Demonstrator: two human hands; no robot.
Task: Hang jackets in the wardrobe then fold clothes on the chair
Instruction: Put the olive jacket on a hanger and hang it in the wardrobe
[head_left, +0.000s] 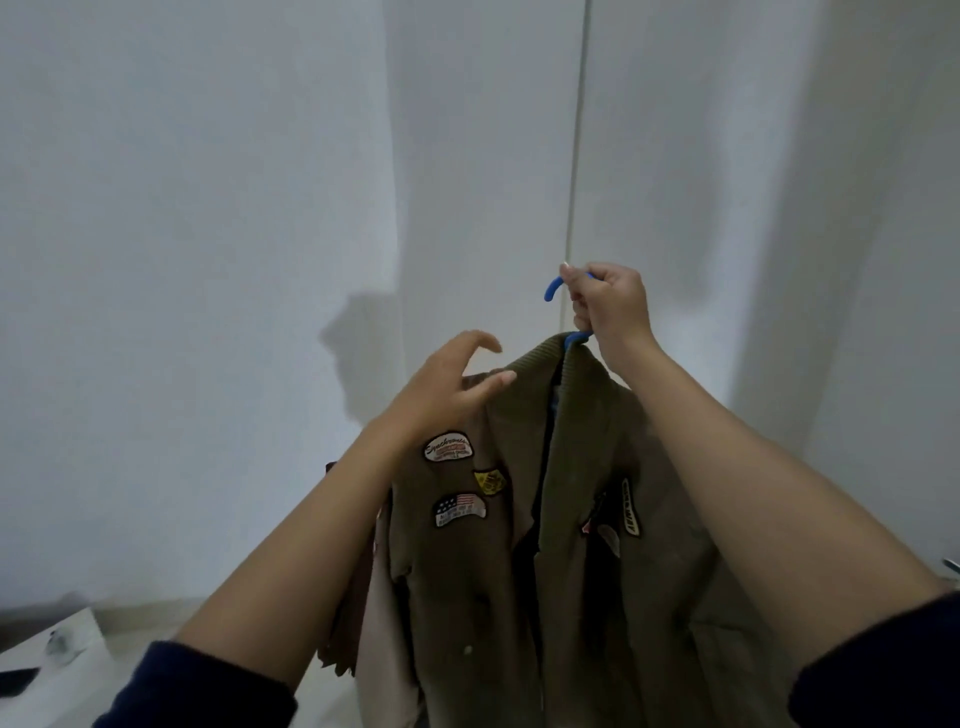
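An olive-brown jacket (550, 545) with several sewn patches hangs on a blue hanger (553, 288) in front of me. My right hand (610, 309) is closed around the hanger's hook and holds the jacket up. My left hand (449, 387) hovers at the jacket's left shoulder, fingers spread and curled, holding nothing. The white wardrobe doors (675, 182) stand shut behind the jacket, with a vertical seam just above the hook. More fabric, reddish-brown and beige, hangs behind the jacket at its lower left.
A plain white wall (182, 260) fills the left half. A white surface (62, 660) with a dark flat object on it sits at the bottom left corner.
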